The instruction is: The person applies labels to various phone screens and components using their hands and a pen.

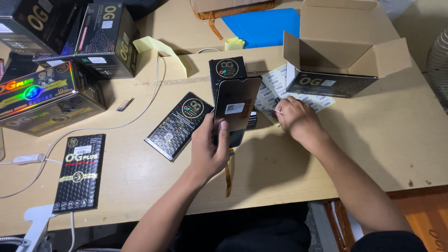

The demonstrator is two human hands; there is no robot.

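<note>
Dark glossy phone screen panel (236, 108), flat and rectangular with rounded corners, held upright and tilted slightly right, its face toward the camera; a small white label sits near its upper middle, and an orange flex strip (228, 171) hangs below it over the table edge. A black packet lies behind it, mostly covered. Sheet of white barcode stickers (273, 88) lies flat on the tan tabletop just right of the panel, partly under an open carton; one small white sticker (277, 111) is lifted off its near edge, pinched between fingertips.
</note>
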